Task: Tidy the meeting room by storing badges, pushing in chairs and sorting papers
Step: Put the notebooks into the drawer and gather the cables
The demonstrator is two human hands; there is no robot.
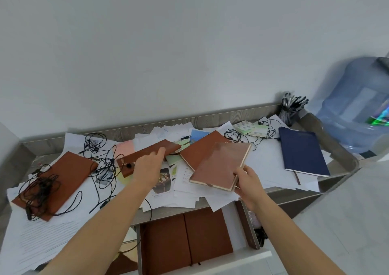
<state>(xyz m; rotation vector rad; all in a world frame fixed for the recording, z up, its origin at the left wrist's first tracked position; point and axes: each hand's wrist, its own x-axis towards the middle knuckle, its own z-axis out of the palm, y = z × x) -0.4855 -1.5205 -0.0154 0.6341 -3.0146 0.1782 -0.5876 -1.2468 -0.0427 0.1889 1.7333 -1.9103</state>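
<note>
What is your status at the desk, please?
Right hand grips brown notebook. Left hand touches second notebook. Cables tangled over papers.

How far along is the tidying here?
Done: two notebooks lie in the open drawer. In hand: the right hand grips a brown notebook over the desk; the left hand touches a second notebook. Left: loose papers, tangled cables, a blue notebook and two further notebooks cover the desk. No badges or chairs show.
</note>
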